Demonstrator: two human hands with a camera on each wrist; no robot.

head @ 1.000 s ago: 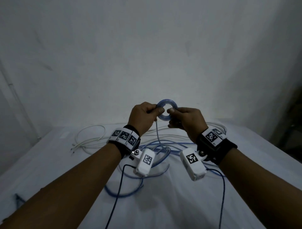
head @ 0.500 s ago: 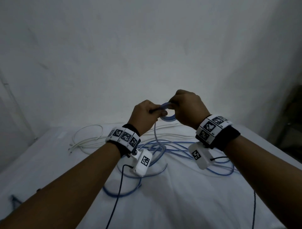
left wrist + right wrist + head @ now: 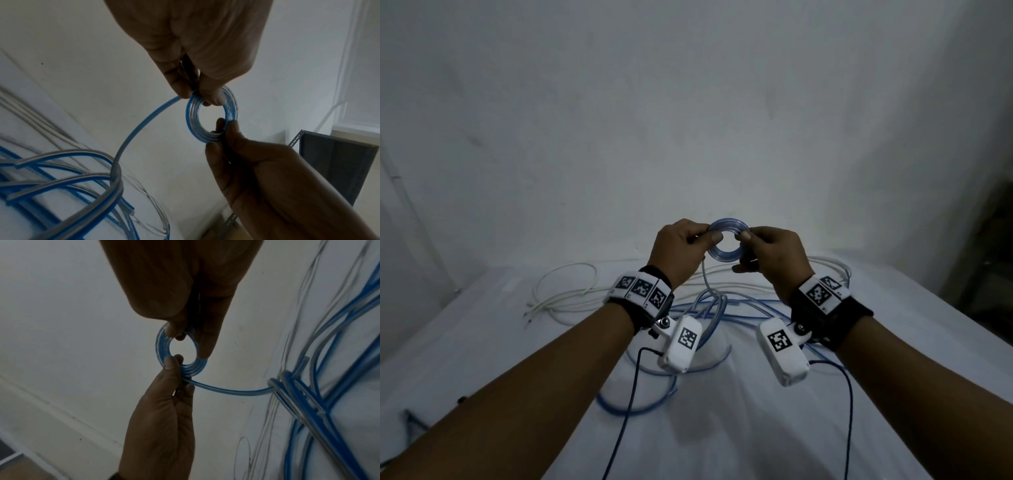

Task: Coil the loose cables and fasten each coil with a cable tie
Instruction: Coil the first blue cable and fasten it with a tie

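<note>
Head view: I hold a small blue coil [image 3: 728,241] up above the table [image 3: 482,342], my left hand [image 3: 681,251] pinching its left side and my right hand [image 3: 774,255] pinching its right, thumb and fingers of each clamped on the turns. From the coil one tail [image 3: 707,281] drops to the heap of loose blue cable [image 3: 719,308] lying below.

The risk, as I judge it: the turns are tight and springy, so if either pinch slackens they could pop open. The tail also runs down into crossed loops, and a pull could snag there and drag the heap.

The count: one coil in hand, one tangle of blue cable whose separate strands I cannot number, one bunch of white cable [image 3: 565,294] at far left. No cable tie shows in any view.
</note>
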